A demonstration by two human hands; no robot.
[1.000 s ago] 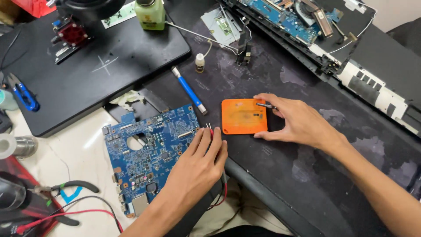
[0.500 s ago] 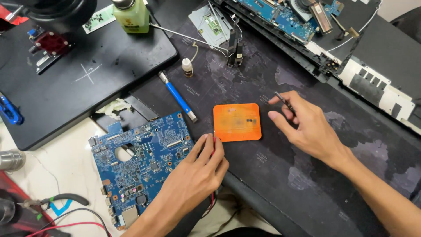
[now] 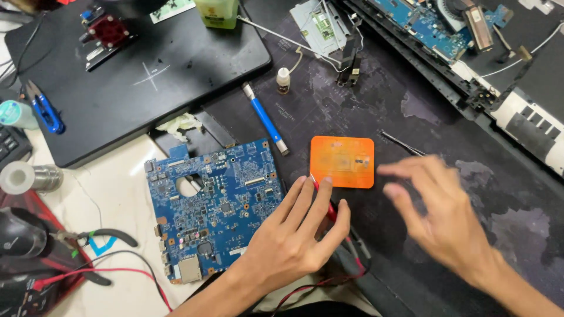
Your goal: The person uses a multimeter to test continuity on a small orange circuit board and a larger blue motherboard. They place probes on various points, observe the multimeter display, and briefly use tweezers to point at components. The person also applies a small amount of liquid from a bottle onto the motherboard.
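Orange pad (image 3: 342, 161) lies on the dark mat between your hands; your left hand (image 3: 296, 235) rests flat, fingers together, over a red probe (image 3: 329, 205), while your blurred right hand (image 3: 437, 214) hovers loosely spread, empty.

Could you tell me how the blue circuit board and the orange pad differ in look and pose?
The blue circuit board is larger, densely covered in components, with a round hole; the orange pad is smaller, plain and rounded at the corners. The board lies half on the white surface, the pad wholly on the dark mat. Both lie flat.
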